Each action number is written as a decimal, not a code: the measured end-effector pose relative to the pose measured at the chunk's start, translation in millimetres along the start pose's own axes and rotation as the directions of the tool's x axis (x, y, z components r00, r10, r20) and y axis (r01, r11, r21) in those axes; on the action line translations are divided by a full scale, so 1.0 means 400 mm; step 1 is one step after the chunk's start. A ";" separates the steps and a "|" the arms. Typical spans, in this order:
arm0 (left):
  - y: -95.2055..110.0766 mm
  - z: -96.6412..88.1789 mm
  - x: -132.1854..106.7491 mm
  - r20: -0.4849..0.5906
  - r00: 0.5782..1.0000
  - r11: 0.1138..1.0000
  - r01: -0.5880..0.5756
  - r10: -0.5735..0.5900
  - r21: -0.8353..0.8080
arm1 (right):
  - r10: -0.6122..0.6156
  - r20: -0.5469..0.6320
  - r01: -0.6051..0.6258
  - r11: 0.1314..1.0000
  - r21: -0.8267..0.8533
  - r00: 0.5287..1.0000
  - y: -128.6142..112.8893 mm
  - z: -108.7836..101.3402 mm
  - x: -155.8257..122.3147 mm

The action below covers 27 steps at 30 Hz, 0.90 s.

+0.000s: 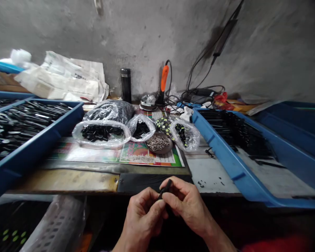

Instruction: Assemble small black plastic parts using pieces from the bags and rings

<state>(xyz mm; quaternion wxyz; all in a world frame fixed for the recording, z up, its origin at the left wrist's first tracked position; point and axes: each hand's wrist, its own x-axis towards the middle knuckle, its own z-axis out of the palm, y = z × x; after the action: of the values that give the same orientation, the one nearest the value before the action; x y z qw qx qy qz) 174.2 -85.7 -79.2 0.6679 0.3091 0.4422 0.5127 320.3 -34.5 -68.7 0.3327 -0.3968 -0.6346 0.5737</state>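
My left hand (144,217) and my right hand (190,206) meet just in front of the bench edge. Both are closed, pinching a small black rod-shaped part (168,185) between thumbs and fingers. Its upper end sticks up past my right fingertips; the lower end is hidden by my hands. Beyond them, a round dish (159,144) holds many small metal screws or pins. Around that dish stand open plastic bags: one with black round pieces (102,133), a smaller one with black pieces (141,129), and one with black and yellow-green pieces (182,134).
A blue tray (52,136) of black long parts stands left, and another blue tray (220,154) with black parts right. A black flask (125,85), an orange-handled tool (164,78) and tangled cables (194,94) are along the wall. A plastic bag (57,224) hangs below left.
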 end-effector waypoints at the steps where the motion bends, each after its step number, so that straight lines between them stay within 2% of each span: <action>1: 0.004 0.001 -0.001 0.024 1.000 1.000 0.009 -0.009 -0.009 | -0.020 0.008 0.019 0.999 0.036 1.000 0.002 -0.002 0.001; 6: -0.002 0.000 -0.005 0.137 0.990 0.998 0.047 -0.041 -0.047 | -0.052 0.064 0.038 0.980 0.194 0.997 0.010 -0.014 0.011; 9: -0.015 -0.004 -0.005 0.132 0.991 0.998 0.041 -0.034 -0.052 | -0.046 0.077 0.034 0.988 0.149 0.996 0.011 -0.006 0.016; 11: -0.020 -0.007 -0.003 0.102 0.994 0.998 0.036 -0.030 -0.051 | -0.124 -0.049 0.123 0.992 -0.035 0.991 0.010 0.009 0.015; 13: -0.022 -0.007 -0.001 0.063 0.997 0.998 0.035 -0.032 -0.060 | -0.253 -0.210 0.203 0.951 -0.233 0.944 0.010 0.025 0.012; 14: -0.023 -0.006 0.000 0.046 0.998 0.997 0.041 -0.038 -0.069 | -0.293 -0.260 0.217 0.934 -0.284 0.920 0.011 0.031 0.011; 15: -0.023 -0.004 0.000 0.034 0.998 0.996 0.050 -0.048 -0.080 | -0.292 -0.276 0.213 0.935 -0.285 0.916 0.012 0.034 0.010; 16: -0.024 -0.003 0.000 0.029 0.998 0.994 0.060 -0.057 -0.091 | -0.249 -0.252 0.190 0.953 -0.238 0.935 0.012 0.035 0.010; 18: -0.025 0.000 -0.001 0.039 0.997 0.992 0.072 -0.068 -0.105 | -0.115 -0.132 0.105 0.991 -0.078 0.985 0.014 0.030 0.010; 20: -0.023 0.003 -0.003 0.048 0.997 0.992 0.069 -0.064 -0.103 | -0.037 -0.054 0.039 0.999 0.022 0.998 0.014 0.022 0.009; 24: -0.014 0.003 -0.004 0.040 0.998 0.994 0.060 -0.056 -0.092 | -0.037 -0.078 0.041 0.998 0.053 0.996 0.016 0.011 0.004; 27: -0.007 -0.001 -0.001 0.030 0.999 0.997 0.041 -0.039 -0.071 | -0.009 -0.027 0.012 0.991 0.135 1.000 0.014 0.007 -0.003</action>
<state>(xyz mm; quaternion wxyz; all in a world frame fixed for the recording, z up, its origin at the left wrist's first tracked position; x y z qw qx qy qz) 174.7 -86.8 -81.6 0.6948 0.2832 0.4200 0.5104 319.2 -36.7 -74.7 0.3701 -0.3776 -0.5920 0.6083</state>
